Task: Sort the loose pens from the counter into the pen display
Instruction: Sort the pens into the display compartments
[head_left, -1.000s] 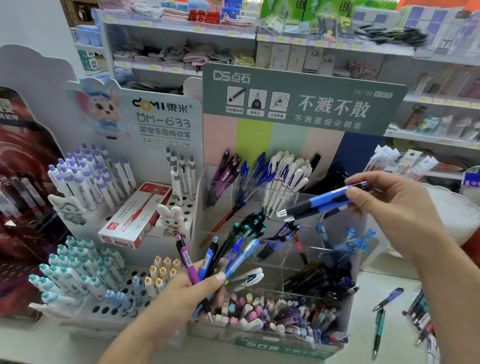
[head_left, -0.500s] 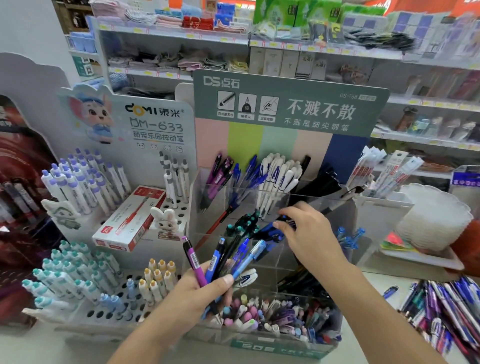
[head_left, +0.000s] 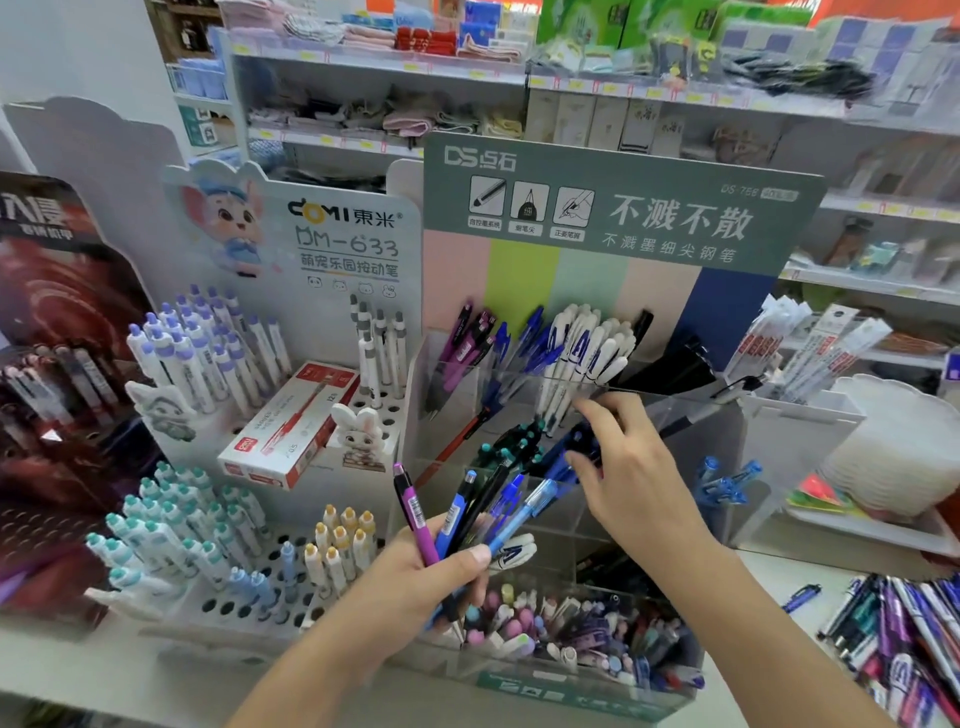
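Pens (head_left: 467, 519) stand fanned in my left hand (head_left: 415, 587): a purple one, several blue ones and a dark one, all clamped between my thumb and curled fingers, tips down, just in front of the pen display (head_left: 571, 545). My right hand (head_left: 623, 478) reaches into the display's middle tier, fingers bent around blue pens (head_left: 576, 447) there; whether I pinch them or only touch them I cannot tell, since the hand is blurred. The clear display has stepped compartments: purple, blue, white and black pens at the far row, teal-capped ones in the middle, mixed small pens in the near trough. More loose pens (head_left: 898, 634) lie heaped on the surface (head_left: 753, 582) at the near right, well apart from both hands, with a single blue pen (head_left: 801, 597) just left of the heap. To the left stands a white rack (head_left: 234, 603) holding white pens with purple, teal and yellow caps, and a red-and-white box (head_left: 291, 426) rests on it.
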